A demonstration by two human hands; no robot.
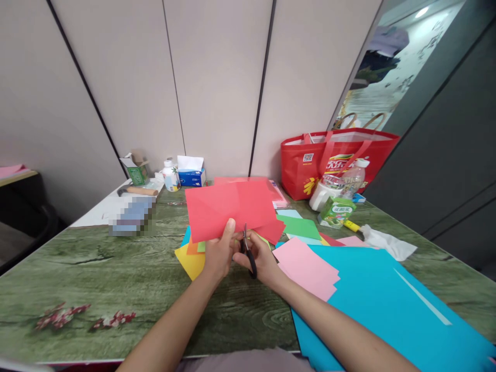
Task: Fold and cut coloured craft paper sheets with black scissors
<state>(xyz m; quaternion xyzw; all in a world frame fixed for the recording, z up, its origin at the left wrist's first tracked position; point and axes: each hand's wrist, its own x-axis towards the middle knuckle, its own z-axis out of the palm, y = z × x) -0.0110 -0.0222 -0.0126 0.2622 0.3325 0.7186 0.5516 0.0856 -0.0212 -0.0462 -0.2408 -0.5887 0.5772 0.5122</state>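
Note:
My left hand [221,253] grips a sheet of red paper [217,206] by its lower edge, the thumb lying on top. In my right hand [263,258] is a pair of scissors [251,263] with black handles, its blades pointing up at the lower edge of the red sheet. Whether the blades are in the paper I cannot tell. Beneath the hands, yellow paper [190,262] and other coloured sheets lie on the table. Pink paper [308,266] rests just right of my right hand, on a large blue sheet [372,299].
Along the back stand a blue tissue box [192,177], a white bottle [171,176] and a green box [138,173]. A hammer [139,191] lies at the left. To the right are a red bag [298,170], a white mug [322,196], a green carton [336,213] and a clear bottle [353,181].

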